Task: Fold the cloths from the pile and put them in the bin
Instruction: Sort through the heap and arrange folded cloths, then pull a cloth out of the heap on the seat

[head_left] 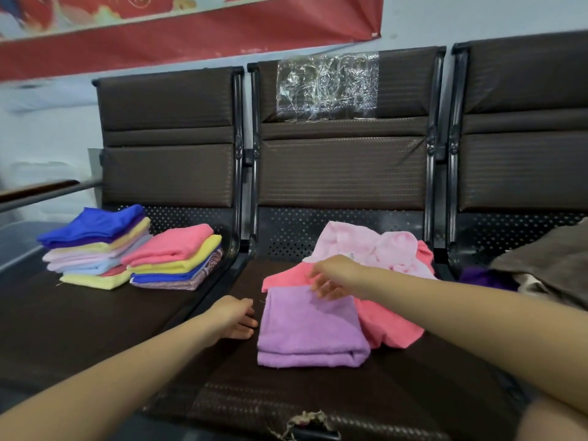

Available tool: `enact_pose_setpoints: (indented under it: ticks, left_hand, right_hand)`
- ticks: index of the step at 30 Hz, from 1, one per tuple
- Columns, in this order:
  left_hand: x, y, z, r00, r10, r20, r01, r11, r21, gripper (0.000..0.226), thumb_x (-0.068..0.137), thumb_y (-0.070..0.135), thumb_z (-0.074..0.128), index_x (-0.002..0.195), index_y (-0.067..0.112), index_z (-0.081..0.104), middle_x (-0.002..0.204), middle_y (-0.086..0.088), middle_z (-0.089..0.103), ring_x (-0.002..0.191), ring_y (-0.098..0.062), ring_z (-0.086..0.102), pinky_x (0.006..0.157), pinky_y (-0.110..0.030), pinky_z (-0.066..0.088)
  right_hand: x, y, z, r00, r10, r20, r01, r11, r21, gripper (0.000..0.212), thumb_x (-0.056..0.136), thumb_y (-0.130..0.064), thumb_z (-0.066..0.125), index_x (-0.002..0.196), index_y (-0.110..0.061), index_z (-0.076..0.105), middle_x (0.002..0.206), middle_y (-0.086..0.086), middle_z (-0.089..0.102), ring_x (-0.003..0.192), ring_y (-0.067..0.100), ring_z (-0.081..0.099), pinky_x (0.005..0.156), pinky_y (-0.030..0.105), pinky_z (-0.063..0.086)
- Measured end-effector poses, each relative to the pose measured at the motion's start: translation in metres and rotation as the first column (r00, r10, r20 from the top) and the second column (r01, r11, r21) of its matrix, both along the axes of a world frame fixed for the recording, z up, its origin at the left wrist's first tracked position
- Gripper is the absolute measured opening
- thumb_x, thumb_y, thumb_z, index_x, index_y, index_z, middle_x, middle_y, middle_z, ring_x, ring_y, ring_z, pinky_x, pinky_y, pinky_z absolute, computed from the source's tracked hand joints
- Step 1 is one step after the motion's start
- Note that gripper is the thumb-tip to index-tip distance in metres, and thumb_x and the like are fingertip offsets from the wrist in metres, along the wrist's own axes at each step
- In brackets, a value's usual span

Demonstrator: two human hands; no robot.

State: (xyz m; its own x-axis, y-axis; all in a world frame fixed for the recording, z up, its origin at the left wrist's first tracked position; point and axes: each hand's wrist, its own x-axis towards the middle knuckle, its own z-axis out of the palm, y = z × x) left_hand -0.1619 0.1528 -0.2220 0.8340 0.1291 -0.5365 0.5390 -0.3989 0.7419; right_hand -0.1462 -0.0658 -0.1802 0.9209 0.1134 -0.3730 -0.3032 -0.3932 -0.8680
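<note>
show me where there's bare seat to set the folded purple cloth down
Bare seat lies in front of the two folded stacks, left of the left hand. Crowded: behind the purple cloth, where the unfolded pile sits.

A row of three seats runs left to right; on the left seat (79,316) two stacks of folded cloths sit side by side, one stack (95,246) left and farther, the other (178,259) right of it, touching; on the middle seat (286,393) a folded cloth (308,329) lies near, overlapping a loose pile (381,259) behind and right; another heap (547,265) lies on the right seat.
</note>
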Motion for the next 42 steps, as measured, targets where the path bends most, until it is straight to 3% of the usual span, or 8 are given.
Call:
enact_pose_setpoints:
  ticks: [5, 13, 16, 20, 27, 32, 37, 42]
  left_hand:
    - [0.007, -0.011, -0.001, 0.994, -0.1, -0.032, 0.096, 0.99, -0.107, 0.046, 0.091, 0.04, 0.059, 0.111, -0.002, 0.057, 0.094, -0.017, 0.066, 0.083, -0.024, 0.066, 0.063, -0.03, 0.054]
    - [0.005, -0.036, -0.014, 0.962, -0.104, -0.251, 0.024, 0.953, -0.303, 0.044, 0.078, 0.049, 0.07, 0.101, 0.012, 0.068, 0.099, -0.011, 0.071, 0.096, -0.025, 0.064, 0.09, -0.031, 0.05]
    - [-0.004, -0.044, -0.012, 0.982, -0.091, -0.168, 0.02, 0.923, -0.384, 0.033, 0.088, 0.038, 0.063, 0.096, 0.007, 0.067, 0.093, -0.014, 0.071, 0.09, -0.026, 0.064, 0.087, -0.031, 0.05]
    - [0.001, -0.035, -0.001, 0.991, 0.032, 0.128, 0.002, 0.965, -0.261, 0.033, 0.089, 0.033, 0.064, 0.1, 0.002, 0.062, 0.087, -0.01, 0.064, 0.086, -0.024, 0.062, 0.079, -0.028, 0.048]
    - [0.009, 0.029, 0.066, 0.93, 0.186, 0.316, -0.02, 0.887, -0.461, 0.018, 0.088, 0.023, 0.059, 0.079, 0.008, 0.061, 0.06, -0.005, 0.063, 0.06, -0.022, 0.059, 0.049, -0.019, 0.044]
    - [0.067, 0.106, 0.099, 0.875, 0.241, 0.419, -0.186, 0.968, -0.17, 0.017, 0.086, 0.025, 0.057, 0.079, 0.01, 0.062, 0.073, -0.006, 0.063, 0.069, -0.022, 0.059, 0.062, -0.023, 0.047]
    - [0.144, 0.197, 0.114, 0.765, 0.127, 0.632, -0.373, 0.887, 0.273, 0.033, 0.086, 0.027, 0.062, 0.099, -0.003, 0.065, 0.108, -0.022, 0.065, 0.104, -0.034, 0.06, 0.081, -0.035, 0.045]
    - [0.164, 0.214, 0.048, 0.947, -0.152, 0.282, -0.114, 0.663, 0.74, 0.059, 0.085, 0.049, 0.049, 0.128, 0.008, 0.053, 0.131, -0.015, 0.057, 0.122, -0.031, 0.051, 0.099, -0.034, 0.04]
  right_hand:
    - [-0.01, -0.05, -0.023, 0.993, -0.115, 0.032, 0.119, 0.929, -0.351, 0.028, 0.093, -0.028, 0.052, 0.094, 0.0, 0.06, 0.069, 0.011, 0.058, 0.052, 0.019, 0.055, 0.045, 0.023, 0.043]
    - [-0.045, -0.045, -0.045, 0.966, -0.187, -0.179, 0.203, 0.976, 0.076, 0.051, 0.082, -0.028, 0.074, 0.115, 0.006, 0.056, 0.074, 0.013, 0.054, 0.055, 0.02, 0.049, 0.045, 0.026, 0.036]
    - [-0.043, -0.037, -0.041, 0.979, -0.124, -0.159, 0.132, 0.99, 0.041, 0.071, 0.067, -0.038, 0.083, 0.118, 0.004, 0.057, 0.1, 0.023, 0.064, 0.077, 0.028, 0.057, 0.061, 0.033, 0.043]
    - [-0.032, -0.011, -0.021, 0.995, 0.019, 0.093, 0.001, 0.978, -0.208, 0.023, 0.085, -0.031, 0.067, 0.1, -0.013, 0.068, 0.096, 0.005, 0.066, 0.084, 0.014, 0.058, 0.073, 0.028, 0.047]
    - [0.01, 0.059, 0.006, 0.977, -0.156, 0.144, 0.111, 0.955, 0.276, 0.015, 0.087, -0.01, 0.059, 0.098, -0.006, 0.068, 0.098, 0.017, 0.071, 0.093, 0.028, 0.066, 0.079, 0.034, 0.053]
    - [0.075, 0.139, 0.033, 0.95, -0.201, 0.24, 0.121, 0.943, 0.31, 0.007, 0.088, -0.008, 0.06, 0.093, -0.004, 0.064, 0.084, 0.009, 0.065, 0.07, 0.014, 0.059, 0.055, 0.023, 0.046]
    - [0.152, 0.229, 0.048, 0.98, -0.11, 0.164, 0.017, 0.874, 0.486, 0.033, 0.093, -0.012, 0.057, 0.12, 0.007, 0.053, 0.119, 0.02, 0.061, 0.097, 0.028, 0.062, 0.084, 0.039, 0.053]
    - [0.164, 0.25, 0.007, 0.979, 0.19, -0.068, -0.175, 0.968, 0.18, 0.025, 0.095, -0.02, 0.056, 0.115, -0.006, 0.049, 0.104, 0.019, 0.052, 0.087, 0.025, 0.057, 0.075, 0.033, 0.05]
